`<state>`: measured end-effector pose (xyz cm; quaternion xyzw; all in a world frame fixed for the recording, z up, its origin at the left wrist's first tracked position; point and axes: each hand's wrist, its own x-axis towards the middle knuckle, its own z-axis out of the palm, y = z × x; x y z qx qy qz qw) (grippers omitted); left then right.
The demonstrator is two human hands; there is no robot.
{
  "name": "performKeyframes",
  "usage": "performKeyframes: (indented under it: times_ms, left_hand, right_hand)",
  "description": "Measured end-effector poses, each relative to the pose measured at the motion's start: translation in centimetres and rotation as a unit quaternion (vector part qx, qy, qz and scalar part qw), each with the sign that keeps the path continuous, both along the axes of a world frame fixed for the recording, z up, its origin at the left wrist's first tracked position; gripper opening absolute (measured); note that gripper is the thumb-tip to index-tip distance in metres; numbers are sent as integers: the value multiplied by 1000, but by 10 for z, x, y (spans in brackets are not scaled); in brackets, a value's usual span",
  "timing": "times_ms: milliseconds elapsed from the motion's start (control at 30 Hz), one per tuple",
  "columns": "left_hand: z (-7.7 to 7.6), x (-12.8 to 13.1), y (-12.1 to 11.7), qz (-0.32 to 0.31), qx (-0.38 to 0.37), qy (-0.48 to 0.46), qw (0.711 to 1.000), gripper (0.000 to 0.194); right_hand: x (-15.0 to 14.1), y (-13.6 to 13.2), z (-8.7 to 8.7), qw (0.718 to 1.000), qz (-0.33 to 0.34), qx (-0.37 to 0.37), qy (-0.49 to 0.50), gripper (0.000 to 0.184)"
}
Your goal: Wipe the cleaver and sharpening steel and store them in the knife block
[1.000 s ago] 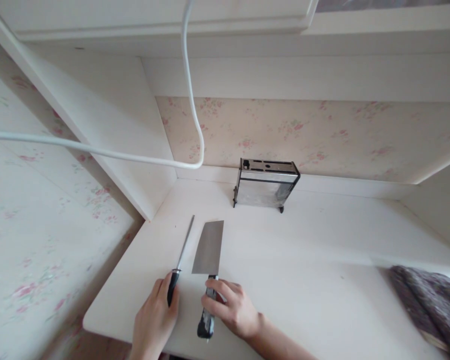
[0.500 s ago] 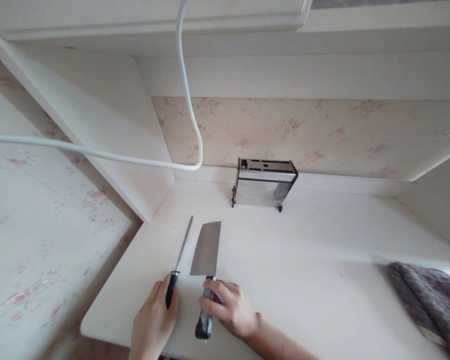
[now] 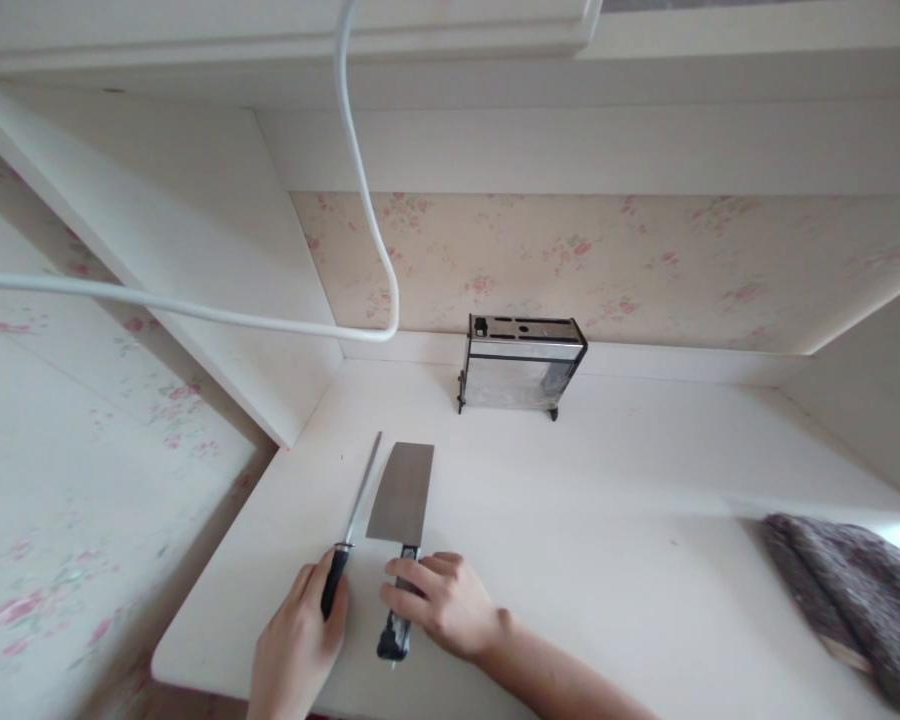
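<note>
My left hand [image 3: 300, 625] is wrapped round the black handle of a sharpening steel [image 3: 364, 490], whose thin metal rod points away from me and leans slightly right. Beside it, my right hand [image 3: 442, 605] grips a cleaver [image 3: 403, 492] by its dark, worn handle, fingers over the top. The cleaver's broad grey blade points forward, close to the rod on its right side. A small gap seems to separate blade and rod. Part of each handle is covered by the fingers.
A metal knife block [image 3: 523, 365] with black edges and slots on top stands at the back of the white counter [image 3: 570, 520]. Dark patterned fabric [image 3: 855, 600] lies at the right. A white cable [image 3: 371, 220] hangs across the upper left, before a cupboard and a side panel.
The cleaver has shifted slightly left, its blade now closer to the sharpening steel. The view has also moved a little, and both hands keep their grips.
</note>
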<state>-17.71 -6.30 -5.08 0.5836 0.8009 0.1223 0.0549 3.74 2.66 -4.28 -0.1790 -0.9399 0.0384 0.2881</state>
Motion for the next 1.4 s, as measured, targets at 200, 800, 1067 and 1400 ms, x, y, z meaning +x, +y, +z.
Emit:
performKeyframes:
  times_ms: [200,800,1067,1400]
  left_hand:
    - [2,-1,0,1,-5,17,1000,31]
    - [2,-11,4,-13,-29,8,999,37]
    - [5,-12,5,14,-50,-31,998,38]
    - [35,-14,30,-45,111,-40,992,37]
  right_hand:
    - [-4,-3,8,997,-14,-25,-72,14]
    - [-22,-10,28,970,-36,-112,-211,16]
    - [-26,-13,23,968,-33,-129,-215,25]
    - [-23,-10,22,966,-21,-163,-198,29]
